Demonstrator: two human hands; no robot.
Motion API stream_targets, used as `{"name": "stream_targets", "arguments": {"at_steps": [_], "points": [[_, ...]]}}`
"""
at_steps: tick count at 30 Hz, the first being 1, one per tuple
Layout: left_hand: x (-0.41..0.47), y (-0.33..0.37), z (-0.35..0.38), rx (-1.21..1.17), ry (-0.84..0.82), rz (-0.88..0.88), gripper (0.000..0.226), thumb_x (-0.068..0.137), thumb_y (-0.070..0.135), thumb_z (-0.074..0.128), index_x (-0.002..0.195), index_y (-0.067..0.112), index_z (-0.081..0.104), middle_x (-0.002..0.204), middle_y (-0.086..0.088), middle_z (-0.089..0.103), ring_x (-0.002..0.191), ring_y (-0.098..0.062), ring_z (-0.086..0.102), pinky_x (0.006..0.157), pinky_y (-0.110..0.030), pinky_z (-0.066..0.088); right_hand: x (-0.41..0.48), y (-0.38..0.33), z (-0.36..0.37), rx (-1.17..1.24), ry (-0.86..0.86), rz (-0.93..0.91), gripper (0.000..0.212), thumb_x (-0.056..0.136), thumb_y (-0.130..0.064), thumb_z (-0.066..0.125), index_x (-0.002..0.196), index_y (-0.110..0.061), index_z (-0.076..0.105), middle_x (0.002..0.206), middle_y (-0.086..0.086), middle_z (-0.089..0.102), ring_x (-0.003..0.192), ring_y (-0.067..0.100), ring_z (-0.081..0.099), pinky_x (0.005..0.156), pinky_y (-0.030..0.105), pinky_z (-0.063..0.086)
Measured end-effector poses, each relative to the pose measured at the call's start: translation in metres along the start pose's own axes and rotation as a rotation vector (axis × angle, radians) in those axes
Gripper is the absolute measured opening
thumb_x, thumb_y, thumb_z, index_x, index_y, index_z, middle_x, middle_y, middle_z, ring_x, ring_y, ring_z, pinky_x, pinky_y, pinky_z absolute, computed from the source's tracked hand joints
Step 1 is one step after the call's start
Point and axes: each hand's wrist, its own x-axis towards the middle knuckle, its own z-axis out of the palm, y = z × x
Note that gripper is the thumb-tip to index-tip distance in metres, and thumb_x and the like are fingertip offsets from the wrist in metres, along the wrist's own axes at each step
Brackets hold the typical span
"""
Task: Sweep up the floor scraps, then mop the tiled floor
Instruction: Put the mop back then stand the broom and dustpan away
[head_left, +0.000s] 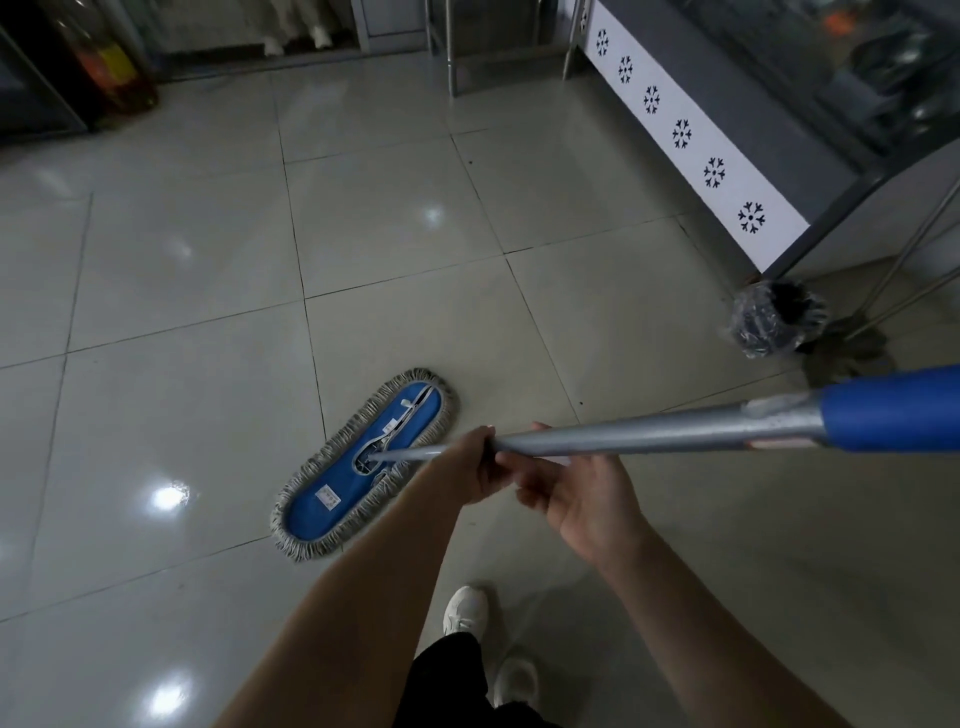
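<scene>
A flat blue mop head (363, 465) with a grey fringe lies on the glossy tiled floor (182, 312), slanted from lower left to upper right. Its grey metal handle (649, 434) runs up to the right and ends in a blue grip (893, 413) near the camera. My left hand (475, 467) is wrapped around the handle lower down. My right hand (576, 493) sits just behind it under the handle, its fingers curled loosely around the shaft. No scraps show on the tiles near the mop.
A grey and white counter (691, 140) with snowflake marks stands at the right. A small black bin (774, 319) with a plastic liner sits at its corner, beside another mop with metal poles (893, 291). A large bottle (111, 67) stands far left. My white shoes (465, 610) are below.
</scene>
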Motion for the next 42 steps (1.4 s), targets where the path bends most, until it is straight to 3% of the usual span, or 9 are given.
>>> {"name": "stream_targets", "arguments": {"at_steps": [6,11,14,18,24,30,36,39,42], "points": [[0.005,0.026,-0.006,0.205,0.142,0.038,0.047,0.095,0.047,0.04,0.113,0.004,0.048,0.077,-0.011,0.058,0.062,-0.019,0.056,0.061,-0.028,0.049,0.01,-0.009,0.024,-0.348,-0.055,-0.097,0.032,0.093,-0.004,0.041,0.117,-0.021,0.053,0.096,0.01,0.073,0.08,0.019,0.07,0.069,0.031,0.054],[0.006,0.048,-0.016,1.069,0.518,0.444,0.04,0.099,0.023,0.034,0.134,0.005,0.041,0.131,-0.02,0.045,0.094,-0.025,0.055,0.086,-0.037,0.047,0.034,-0.021,0.049,-0.844,0.134,-0.281,0.039,0.091,-0.028,0.06,0.126,-0.013,0.051,0.067,-0.008,0.059,0.055,-0.001,0.056,0.057,0.021,0.054],[0.002,0.058,-0.022,1.053,0.329,0.658,0.041,0.101,0.031,0.028,0.123,0.01,0.056,0.121,-0.006,0.058,0.108,-0.021,0.054,0.089,-0.03,0.039,0.042,-0.029,0.063,-0.989,0.176,-0.537,0.019,0.091,-0.026,0.061,0.088,-0.008,0.068,0.058,-0.004,0.061,0.054,-0.003,0.052,0.058,0.028,0.051],[-0.006,0.063,-0.024,0.897,-0.012,0.756,0.052,0.098,0.046,0.026,0.122,0.013,0.06,0.118,-0.009,0.063,0.115,-0.02,0.054,0.102,-0.033,0.038,0.046,-0.035,0.079,-0.941,0.131,-0.743,0.018,0.085,-0.023,0.06,0.069,-0.033,0.061,0.057,-0.02,0.062,0.06,-0.014,0.056,0.06,0.001,0.039],[-0.012,0.071,-0.027,1.256,-0.054,0.998,0.028,0.095,0.032,0.048,0.113,0.013,0.056,0.075,0.016,0.051,0.067,0.003,0.047,0.058,-0.001,0.038,0.049,-0.051,0.088,-0.653,0.116,-0.751,0.025,0.081,-0.044,0.056,0.094,-0.024,0.065,0.096,-0.003,0.071,0.1,0.014,0.066,0.092,0.025,0.05],[-0.017,0.074,-0.021,1.36,0.026,1.061,0.029,0.096,0.03,0.047,0.109,0.003,0.05,0.067,0.013,0.042,0.057,0.0,0.041,0.049,-0.005,0.036,0.049,-0.055,0.108,-0.476,0.087,-0.728,0.03,0.079,-0.04,0.061,0.065,-0.014,0.057,0.056,-0.001,0.061,0.058,0.015,0.06,0.07,0.031,0.051],[-0.023,0.059,-0.012,1.35,0.076,1.117,0.095,0.058,0.093,0.014,0.094,0.012,0.047,0.07,0.009,0.045,0.064,-0.011,0.046,0.05,-0.011,0.033,0.039,-0.059,0.103,-0.482,0.047,-0.714,0.039,0.073,-0.036,0.065,0.053,-0.012,0.041,0.042,-0.003,0.04,0.044,0.014,0.04,0.064,0.036,0.039],[-0.021,0.049,-0.005,1.313,0.07,1.151,0.109,0.053,0.097,0.011,0.096,0.006,0.052,0.077,-0.003,0.052,0.066,-0.016,0.049,0.056,-0.025,0.039,0.032,-0.062,0.095,-0.517,0.048,-0.703,0.034,0.076,-0.024,0.059,0.052,-0.01,0.038,0.041,-0.005,0.039,0.043,0.012,0.041,0.068,0.038,0.04],[-0.022,0.036,0.007,1.278,0.066,1.188,0.113,0.052,0.098,0.01,0.096,0.003,0.054,0.075,-0.003,0.052,0.063,-0.014,0.047,0.049,-0.014,0.032,0.019,-0.068,0.086,-0.533,0.042,-0.712,0.03,0.074,-0.018,0.057,0.053,-0.011,0.037,0.04,-0.005,0.038,0.041,0.01,0.042,0.066,0.035,0.041]]}}
